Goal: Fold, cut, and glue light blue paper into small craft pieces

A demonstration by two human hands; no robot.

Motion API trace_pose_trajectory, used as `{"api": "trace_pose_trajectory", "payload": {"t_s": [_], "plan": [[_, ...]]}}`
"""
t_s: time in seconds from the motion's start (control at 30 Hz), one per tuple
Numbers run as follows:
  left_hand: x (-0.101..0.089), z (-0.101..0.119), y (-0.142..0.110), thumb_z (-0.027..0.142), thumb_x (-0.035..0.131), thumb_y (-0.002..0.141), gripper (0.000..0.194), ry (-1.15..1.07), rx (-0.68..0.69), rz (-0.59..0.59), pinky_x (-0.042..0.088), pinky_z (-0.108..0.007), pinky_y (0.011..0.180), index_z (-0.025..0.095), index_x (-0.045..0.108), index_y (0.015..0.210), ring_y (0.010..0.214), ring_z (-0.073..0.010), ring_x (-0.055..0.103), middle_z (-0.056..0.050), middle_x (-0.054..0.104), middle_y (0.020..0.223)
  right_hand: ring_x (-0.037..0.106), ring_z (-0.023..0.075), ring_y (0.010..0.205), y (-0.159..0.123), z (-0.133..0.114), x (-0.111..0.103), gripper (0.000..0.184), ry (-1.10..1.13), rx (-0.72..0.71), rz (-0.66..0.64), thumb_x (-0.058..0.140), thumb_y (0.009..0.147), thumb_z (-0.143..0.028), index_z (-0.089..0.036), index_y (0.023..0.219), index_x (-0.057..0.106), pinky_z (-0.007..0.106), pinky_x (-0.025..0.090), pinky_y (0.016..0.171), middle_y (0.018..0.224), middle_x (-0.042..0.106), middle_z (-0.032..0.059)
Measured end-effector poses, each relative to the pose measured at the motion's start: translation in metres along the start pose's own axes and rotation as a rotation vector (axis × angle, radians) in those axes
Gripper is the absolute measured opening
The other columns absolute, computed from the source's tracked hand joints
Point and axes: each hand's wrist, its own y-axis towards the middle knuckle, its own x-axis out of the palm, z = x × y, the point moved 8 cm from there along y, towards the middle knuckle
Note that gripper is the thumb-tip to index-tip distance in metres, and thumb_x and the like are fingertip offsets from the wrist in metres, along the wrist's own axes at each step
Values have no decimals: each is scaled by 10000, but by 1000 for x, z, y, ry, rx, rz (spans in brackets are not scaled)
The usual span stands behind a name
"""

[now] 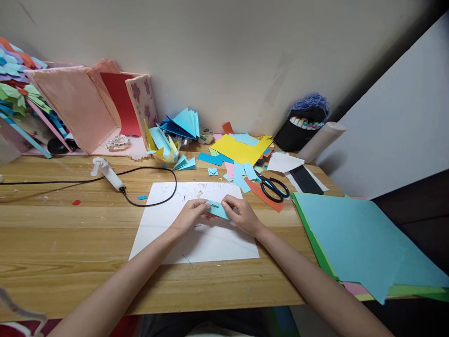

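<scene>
Between my two hands is a small light-blue piece of paper [218, 210], held just over a white sheet [168, 234] marked with coloured specks. My left hand [192, 213] pinches its left end, thumb on top. At the right end, my right hand [242, 213] grips it between thumb and bent fingers. A narrow raised fold or slit shows on the paper near my left thumb; its exact form is too small to tell. Black-handled scissors [273, 188] lie to the right, beyond my right hand.
Paper scraps surround a yellow sheet [242, 149] at the back. A white glue gun [108, 174] with a black cord lies left. Coloured paper sheets [354, 234] overhang the right edge. A black phone [306, 179], a marker holder [294, 133] and a pink box [73, 103] stand farther back.
</scene>
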Motion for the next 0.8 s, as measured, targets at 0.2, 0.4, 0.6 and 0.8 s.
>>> {"api": "trace_pose_trajectory", "payload": {"t_s": [0.2,0.4,0.6,0.8], "plan": [[-5,6,0,260,582,668,269,152,45,40,485,-250,609,155,670,899,610,-138,611,-25,666,714,380,94,524,-1,-5,3,228,-47,-34,-41,375,874,-259,-183,678,464,215,294,515,583,424,-36],[-9,16,-4,262,596,676,218,338,133,106,449,-231,564,134,694,823,624,-150,591,-51,685,732,407,97,543,-2,-4,5,196,-41,0,-58,396,875,-275,-180,729,484,217,305,524,614,470,-29],[-11,16,-6,288,570,720,231,395,196,164,434,-246,601,134,711,817,688,-181,599,-72,701,768,487,114,688,-1,2,7,153,241,122,-32,482,840,-328,-186,830,537,214,393,577,774,532,3],[-9,16,-7,274,506,769,230,508,274,169,425,-234,596,169,707,808,698,-169,598,-45,702,803,528,130,747,0,14,11,181,469,233,8,577,774,-355,-176,800,575,246,424,667,791,570,16]]}}
